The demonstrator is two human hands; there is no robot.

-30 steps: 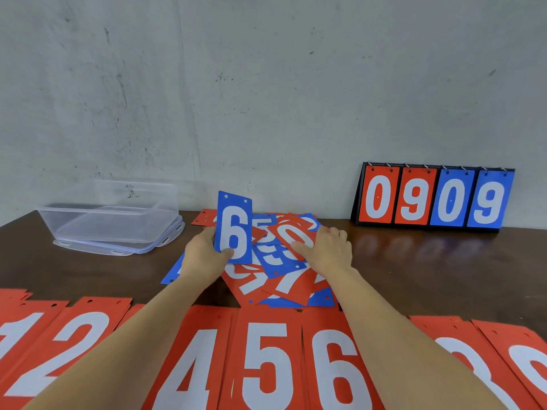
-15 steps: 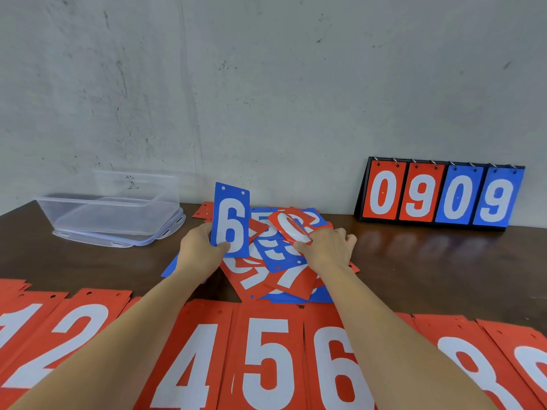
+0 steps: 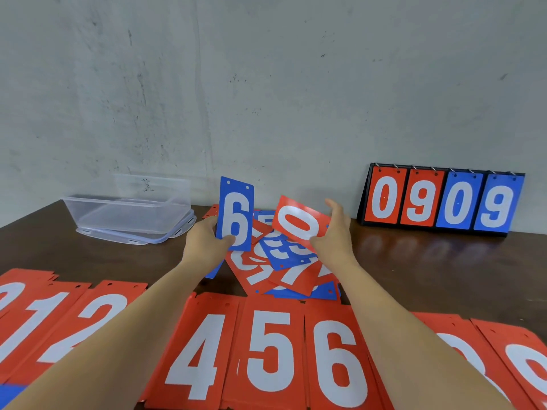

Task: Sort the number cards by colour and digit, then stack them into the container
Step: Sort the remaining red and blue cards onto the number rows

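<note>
Currently, head view: left hand (image 3: pixel 204 247) pinches blue 6 card (image 3: pixel 236 214) upright; right hand (image 3: pixel 334 235) grips red 0 card (image 3: pixel 299 223), long axis tilted, above mixed pile (image 3: pixel 284 261). Probable zero stack (image 3: pixel 11 303), cropped, lies at the table (image 3: pixel 429 261) near-left edge, nearer left hand; container (image 3: pixel 127 208) far-left.

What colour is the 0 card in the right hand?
The 0 card is red, white digit; head view.

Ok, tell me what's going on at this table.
A person is sorting number cards. The left hand holds a blue 6 card upright, and the right hand holds a red 0 card tilted above the mixed pile mid-table. Along the near edge, red cards lie in a row ordered by digit. The clear container at back left shows no cards inside yet.
</note>
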